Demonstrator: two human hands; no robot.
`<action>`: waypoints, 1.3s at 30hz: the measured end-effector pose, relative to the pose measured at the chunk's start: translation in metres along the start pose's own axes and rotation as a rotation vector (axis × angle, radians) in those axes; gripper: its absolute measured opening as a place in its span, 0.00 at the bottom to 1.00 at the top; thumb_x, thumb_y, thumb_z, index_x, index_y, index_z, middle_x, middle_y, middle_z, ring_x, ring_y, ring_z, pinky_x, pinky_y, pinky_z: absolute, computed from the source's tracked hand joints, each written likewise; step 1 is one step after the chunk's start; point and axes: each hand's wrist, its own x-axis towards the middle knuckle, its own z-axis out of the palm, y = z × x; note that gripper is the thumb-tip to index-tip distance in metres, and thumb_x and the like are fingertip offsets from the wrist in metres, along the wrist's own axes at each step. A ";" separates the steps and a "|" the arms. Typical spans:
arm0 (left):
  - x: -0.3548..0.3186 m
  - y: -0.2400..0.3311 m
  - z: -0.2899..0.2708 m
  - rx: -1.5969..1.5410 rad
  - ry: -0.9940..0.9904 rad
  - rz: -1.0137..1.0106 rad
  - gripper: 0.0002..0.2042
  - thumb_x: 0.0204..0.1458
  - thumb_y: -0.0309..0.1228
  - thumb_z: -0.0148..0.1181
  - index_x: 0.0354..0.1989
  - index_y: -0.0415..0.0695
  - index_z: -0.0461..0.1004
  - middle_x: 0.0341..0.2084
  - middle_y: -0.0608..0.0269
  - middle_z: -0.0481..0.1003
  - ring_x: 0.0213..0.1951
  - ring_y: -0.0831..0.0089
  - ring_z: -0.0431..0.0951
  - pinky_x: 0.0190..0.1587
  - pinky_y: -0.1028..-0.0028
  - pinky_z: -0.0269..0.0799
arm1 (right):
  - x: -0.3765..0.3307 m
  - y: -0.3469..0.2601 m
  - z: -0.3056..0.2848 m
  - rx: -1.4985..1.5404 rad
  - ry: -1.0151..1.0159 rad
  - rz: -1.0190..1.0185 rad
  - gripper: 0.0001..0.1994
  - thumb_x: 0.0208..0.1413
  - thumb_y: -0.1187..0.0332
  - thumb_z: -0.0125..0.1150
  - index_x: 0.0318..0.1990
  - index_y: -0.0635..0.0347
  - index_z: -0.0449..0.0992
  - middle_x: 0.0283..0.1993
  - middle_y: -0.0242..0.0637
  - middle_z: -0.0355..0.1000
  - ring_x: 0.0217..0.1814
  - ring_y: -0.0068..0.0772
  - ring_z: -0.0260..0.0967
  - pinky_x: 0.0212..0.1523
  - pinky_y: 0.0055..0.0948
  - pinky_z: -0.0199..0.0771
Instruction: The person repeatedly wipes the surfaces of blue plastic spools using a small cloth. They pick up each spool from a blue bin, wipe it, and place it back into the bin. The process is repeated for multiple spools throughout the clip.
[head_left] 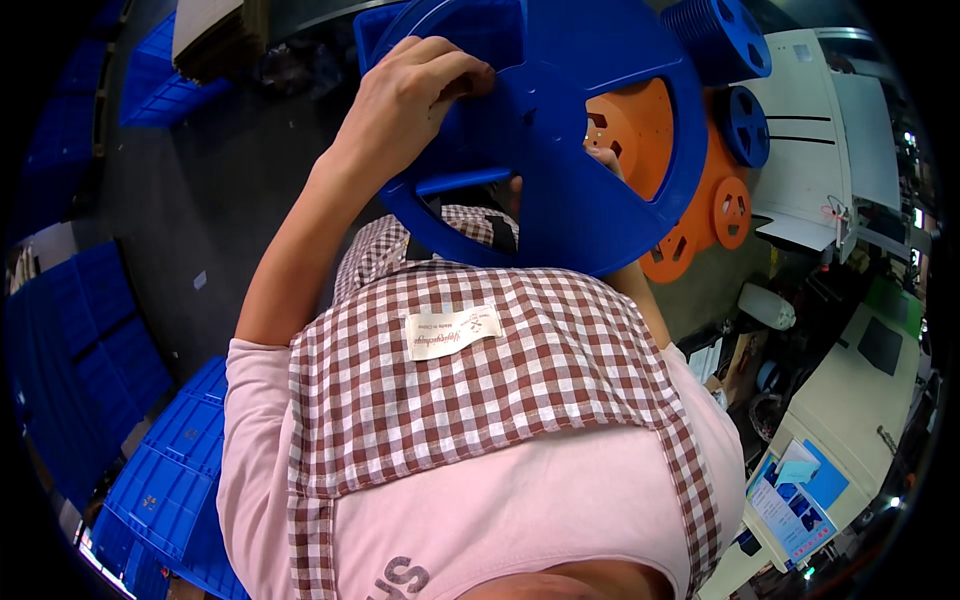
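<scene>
A large blue plastic reel (560, 200) with wide cutouts is in front of my apron, its flat face toward me. My left hand (405, 95) is over the reel's left side, fingers curled together by a cutout near the hub; whatever is between the fingertips is hidden. Behind the reel is my right hand (604, 158), partly visible through the right cutout, with its forearm passing under the lower right rim. It appears to support the reel from behind, though most of its fingers are covered. Orange reels (660, 130) lie just beyond it.
Smaller blue reels (735, 35) stand at the upper right beside a white machine (800, 150). Blue crates (165, 480) are stacked at the lower left, and a blue bin (165, 85) with cardboard (220, 35) is at the upper left. A pale bench (850, 410) is at right.
</scene>
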 end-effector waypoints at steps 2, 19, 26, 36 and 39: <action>0.003 0.001 -0.001 -0.001 0.079 0.019 0.11 0.48 0.22 0.64 0.41 0.44 0.80 0.38 0.62 0.79 0.43 0.64 0.79 0.45 0.69 0.77 | 0.000 -0.002 0.000 -0.034 -0.011 0.009 0.32 0.56 0.50 0.51 0.60 0.69 0.64 0.50 0.57 0.70 0.51 0.53 0.74 0.45 0.43 0.82; -0.008 0.056 0.045 -0.252 -0.125 0.295 0.12 0.44 0.22 0.64 0.40 0.44 0.78 0.39 0.63 0.76 0.42 0.69 0.76 0.39 0.74 0.78 | 0.007 0.001 -0.025 -0.052 -0.015 -0.249 0.25 0.64 0.54 0.42 0.56 0.68 0.69 0.49 0.54 0.74 0.47 0.41 0.77 0.46 0.33 0.81; -0.063 0.033 0.015 -0.316 -0.223 0.059 0.08 0.47 0.22 0.64 0.36 0.42 0.78 0.36 0.60 0.76 0.40 0.66 0.77 0.40 0.70 0.78 | 0.005 -0.004 -0.002 -0.663 -0.038 -0.263 0.26 0.64 0.51 0.44 0.57 0.67 0.67 0.52 0.52 0.71 0.49 0.39 0.75 0.48 0.32 0.80; -0.037 0.004 0.028 -0.116 0.042 -0.038 0.12 0.46 0.18 0.63 0.40 0.43 0.79 0.40 0.60 0.78 0.44 0.63 0.78 0.46 0.68 0.77 | 0.006 -0.002 -0.024 -0.021 -0.057 0.046 0.34 0.59 0.49 0.47 0.62 0.72 0.62 0.51 0.62 0.70 0.47 0.54 0.76 0.42 0.42 0.83; -0.072 0.019 0.033 -0.202 -0.095 -0.086 0.13 0.42 0.16 0.64 0.38 0.42 0.78 0.39 0.61 0.78 0.43 0.64 0.78 0.45 0.69 0.77 | 0.004 -0.005 -0.028 -0.043 0.001 0.099 0.33 0.59 0.49 0.48 0.62 0.70 0.62 0.50 0.61 0.71 0.47 0.52 0.76 0.42 0.41 0.83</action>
